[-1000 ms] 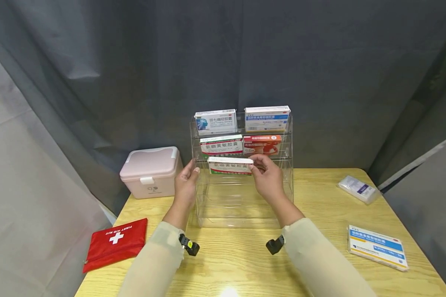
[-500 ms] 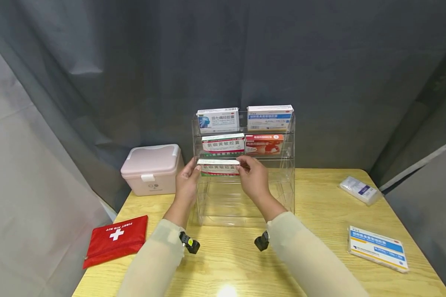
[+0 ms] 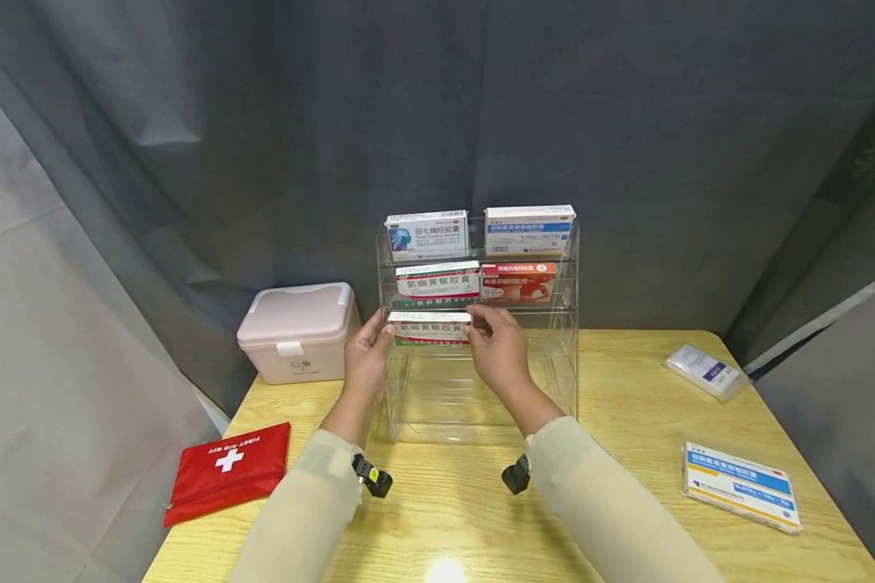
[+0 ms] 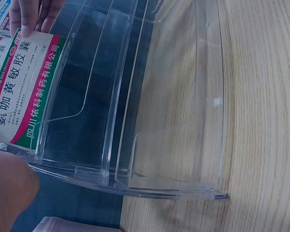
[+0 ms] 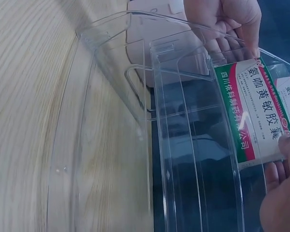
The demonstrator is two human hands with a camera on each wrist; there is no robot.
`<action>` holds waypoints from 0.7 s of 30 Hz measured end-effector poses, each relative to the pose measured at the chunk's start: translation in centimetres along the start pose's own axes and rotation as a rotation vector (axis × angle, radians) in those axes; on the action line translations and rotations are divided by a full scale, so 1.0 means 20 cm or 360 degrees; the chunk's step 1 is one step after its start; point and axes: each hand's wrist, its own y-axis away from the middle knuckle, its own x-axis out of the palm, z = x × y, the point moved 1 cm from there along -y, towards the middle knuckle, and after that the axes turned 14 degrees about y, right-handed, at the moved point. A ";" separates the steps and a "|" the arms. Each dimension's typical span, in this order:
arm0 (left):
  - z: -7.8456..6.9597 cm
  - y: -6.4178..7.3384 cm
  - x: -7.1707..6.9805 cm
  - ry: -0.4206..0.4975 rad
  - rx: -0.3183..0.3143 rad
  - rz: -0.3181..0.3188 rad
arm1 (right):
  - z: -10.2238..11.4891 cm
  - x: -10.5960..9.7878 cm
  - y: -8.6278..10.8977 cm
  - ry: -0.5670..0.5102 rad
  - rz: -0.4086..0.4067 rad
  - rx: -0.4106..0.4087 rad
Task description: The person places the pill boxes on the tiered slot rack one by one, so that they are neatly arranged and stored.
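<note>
A white, green and red medicine box [image 3: 430, 330] sits level in the left half of the third tier of a clear acrylic display rack [image 3: 448, 436]. My right hand [image 3: 500, 350] pinches the box's right end between thumb and fingers. At the rack's left side, my left hand [image 3: 366, 364] grips the side wall, its thumb by the box's left end. In the right wrist view, that thumb lies close to the corner of the medicine box [image 5: 253, 111]. Only part of the left hand [image 4: 12, 188] shows in the left wrist view.
Above are a similar green-and-white box [image 3: 437, 283], a red box [image 3: 519, 283] and two white-blue boxes on the top tier. A pink case [image 3: 299, 336] and red first aid pouch [image 3: 229, 470] lie left. A blue-white box [image 3: 740, 487] and plastic-wrapped pack [image 3: 706, 372] lie right.
My right hand has moved the medicine box left along the tier, up to the rack's left side by my left hand. Over the last half second, both hands have barely moved.
</note>
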 end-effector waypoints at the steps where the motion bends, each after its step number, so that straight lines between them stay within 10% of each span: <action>1: 0.00 0.00 0.00 0.0006 0.0003 0.0001 | -0.01 -0.01 0.01 -0.0012 0.0012 0.0014; 8: 0.01 0.01 0.00 0.0005 0.0002 -0.0008 | -0.13 -0.21 0.16 -0.0008 0.0049 -0.0021; 15: 0.03 0.02 0.00 -0.0054 -0.0054 0.0004 | -0.49 -0.65 0.41 0.0334 -0.0051 -0.0096; 21: -0.01 0.01 0.00 -0.0085 -0.0029 -0.0002 | -0.90 -1.11 0.58 0.0534 0.0355 0.0247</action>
